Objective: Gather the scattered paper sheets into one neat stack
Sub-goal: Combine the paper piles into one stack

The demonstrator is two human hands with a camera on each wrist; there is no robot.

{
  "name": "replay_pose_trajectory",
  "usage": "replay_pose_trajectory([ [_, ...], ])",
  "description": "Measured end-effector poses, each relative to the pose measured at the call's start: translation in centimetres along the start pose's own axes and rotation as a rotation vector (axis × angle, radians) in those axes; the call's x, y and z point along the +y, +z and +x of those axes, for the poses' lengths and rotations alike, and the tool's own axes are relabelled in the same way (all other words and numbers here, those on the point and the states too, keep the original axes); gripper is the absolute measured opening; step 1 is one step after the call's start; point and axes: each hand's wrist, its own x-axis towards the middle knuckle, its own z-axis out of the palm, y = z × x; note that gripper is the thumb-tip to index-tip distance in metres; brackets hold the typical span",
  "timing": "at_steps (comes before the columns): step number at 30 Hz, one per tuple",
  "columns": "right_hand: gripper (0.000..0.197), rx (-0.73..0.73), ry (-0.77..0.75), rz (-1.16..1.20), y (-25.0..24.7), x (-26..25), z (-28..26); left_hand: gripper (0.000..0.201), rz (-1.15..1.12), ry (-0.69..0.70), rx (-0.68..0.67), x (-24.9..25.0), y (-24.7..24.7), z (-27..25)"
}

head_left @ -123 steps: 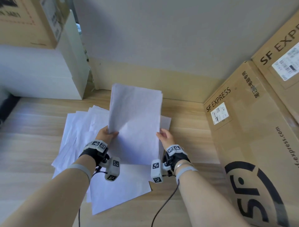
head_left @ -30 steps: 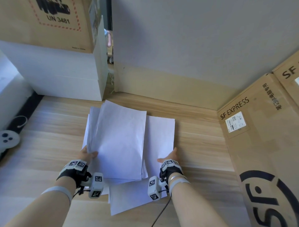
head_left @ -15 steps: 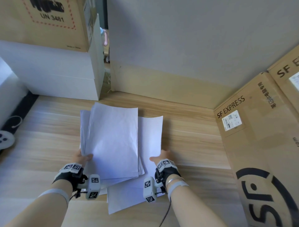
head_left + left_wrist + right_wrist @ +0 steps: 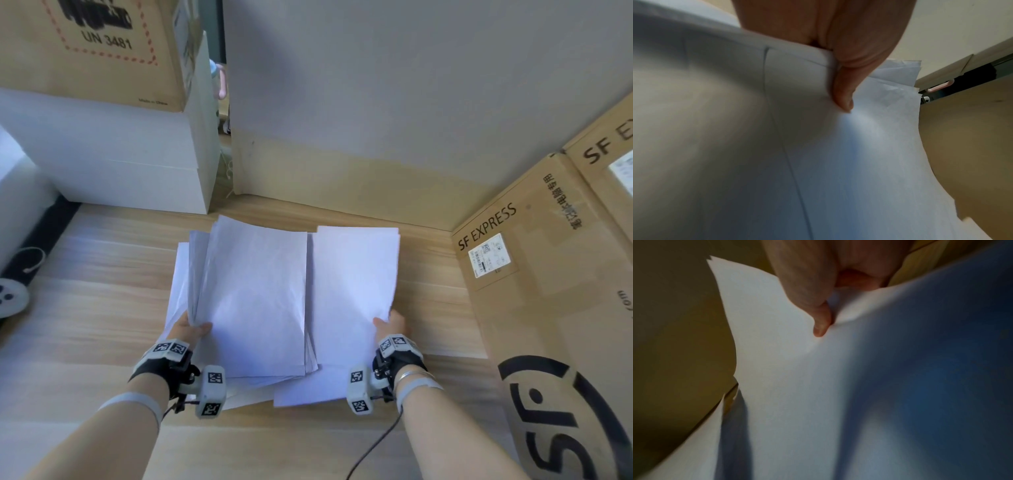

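Two bundles of white paper sheets are held above the wooden table (image 4: pixel 102 301). My left hand (image 4: pixel 190 330) grips the left bundle (image 4: pixel 253 301) at its lower left edge, thumb on top; the left wrist view shows that thumb (image 4: pixel 842 91) pressed on the sheets (image 4: pixel 869 146). My right hand (image 4: pixel 390 325) pinches the right bundle (image 4: pixel 356 284) at its lower right edge, thumb (image 4: pixel 821 324) on the paper (image 4: pixel 818 394). The bundles lie side by side and overlap slightly in the middle. Some sheets (image 4: pixel 260 394) show below them near the table's front.
A large SF Express carton (image 4: pixel 548 308) walls off the right side. White boxes (image 4: pixel 113 164) topped by a brown carton (image 4: pixel 92 48) stand at the back left. A grey wall (image 4: pixel 376 102) runs behind. A black strip with a white round object (image 4: pixel 10 298) lies far left.
The right hand has lifted its sheets off the table and carried them rightward, so they now stand beside the left bundle. Before that, both hands held a single upright stack.
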Motion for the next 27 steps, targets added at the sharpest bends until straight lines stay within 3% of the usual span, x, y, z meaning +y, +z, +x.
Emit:
replay_pose_trajectory([
  [6,0.014,0.25,0.01,0.159,-4.3,1.4,1.7,0.046,0.016,-0.005,-0.005,0.1,0.2,0.0],
  [13,0.026,0.364,0.001,0.318,-5.5,0.3,2.0,0.05,0.032,-0.026,-0.044,1.1,0.1,-0.4],
  [21,0.032,0.097,-0.091,0.33,0.5,-3.6,-1.0,0.053,0.134,-0.022,-0.083,1.5,0.7,-0.4],
  [24,0.036,-0.064,-0.092,0.219,3.8,-4.1,-2.7,0.04,0.1,-0.024,-0.091,2.0,1.0,-0.4],
  [27,0.035,-0.191,-0.107,0.048,6.5,-3.8,-3.7,0.054,0.019,-0.057,-0.152,2.2,0.9,-0.9],
])
